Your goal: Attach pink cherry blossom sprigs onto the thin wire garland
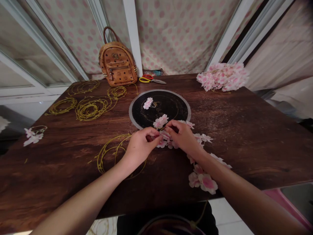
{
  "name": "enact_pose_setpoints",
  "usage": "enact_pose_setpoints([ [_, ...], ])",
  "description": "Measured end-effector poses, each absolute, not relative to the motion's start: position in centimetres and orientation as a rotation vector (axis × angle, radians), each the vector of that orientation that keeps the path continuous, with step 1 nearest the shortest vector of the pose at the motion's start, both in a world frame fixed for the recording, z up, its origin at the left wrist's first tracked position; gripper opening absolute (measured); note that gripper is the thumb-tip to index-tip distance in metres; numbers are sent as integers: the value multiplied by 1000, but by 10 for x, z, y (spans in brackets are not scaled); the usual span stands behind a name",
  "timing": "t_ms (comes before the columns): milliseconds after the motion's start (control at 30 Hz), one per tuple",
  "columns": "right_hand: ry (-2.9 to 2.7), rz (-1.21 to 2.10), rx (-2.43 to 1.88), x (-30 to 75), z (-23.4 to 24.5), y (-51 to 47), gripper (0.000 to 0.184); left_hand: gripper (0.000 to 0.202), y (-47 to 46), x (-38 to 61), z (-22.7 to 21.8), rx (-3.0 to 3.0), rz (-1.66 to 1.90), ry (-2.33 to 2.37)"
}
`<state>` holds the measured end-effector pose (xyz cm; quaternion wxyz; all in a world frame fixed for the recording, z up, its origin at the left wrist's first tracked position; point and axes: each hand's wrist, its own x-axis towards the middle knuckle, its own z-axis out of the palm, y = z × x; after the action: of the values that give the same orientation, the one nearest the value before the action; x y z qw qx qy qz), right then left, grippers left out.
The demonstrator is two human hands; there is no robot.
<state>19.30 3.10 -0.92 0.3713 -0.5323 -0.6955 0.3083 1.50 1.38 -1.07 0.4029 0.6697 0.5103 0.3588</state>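
Observation:
Near the round black plate, my left hand (144,142) and my right hand (182,135) meet at a garland of pink artificial blossoms (207,183). Thumb and fingers of both hands are pinched on it, the left at a blossom cluster, the right close to the thin stem. The garland trails under my right forearm to the table's front edge. Just beyond my fingers is a pink blossom (160,121). Left of my left hand lies a loose coil of yellow-green stem (104,156), partly hidden by my forearm.
A round black plate (168,98) holds a single blossom (148,103). Coils of green stem (90,109) lie at left, with small blossoms (33,138) nearer the edge. At the back stand a brown backpack (119,63), scissors (151,79) and a blossom heap (223,77).

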Motion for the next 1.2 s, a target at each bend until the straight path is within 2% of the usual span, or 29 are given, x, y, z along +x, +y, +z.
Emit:
enact_pose_setpoints([
  [300, -1753, 900, -1357, 194, -11, 30, 16, 17, 15, 12, -7, 1720, 959, 1334],
  [767, -1761, 923, -1353, 193, -9, 30, 16, 15, 16, 13, -6, 1721, 986, 1328],
  [1200, -1801, 881, -1335, 192, -6, 26, 15, 13, 17, 15, -4, 1487, 969, 1294],
])
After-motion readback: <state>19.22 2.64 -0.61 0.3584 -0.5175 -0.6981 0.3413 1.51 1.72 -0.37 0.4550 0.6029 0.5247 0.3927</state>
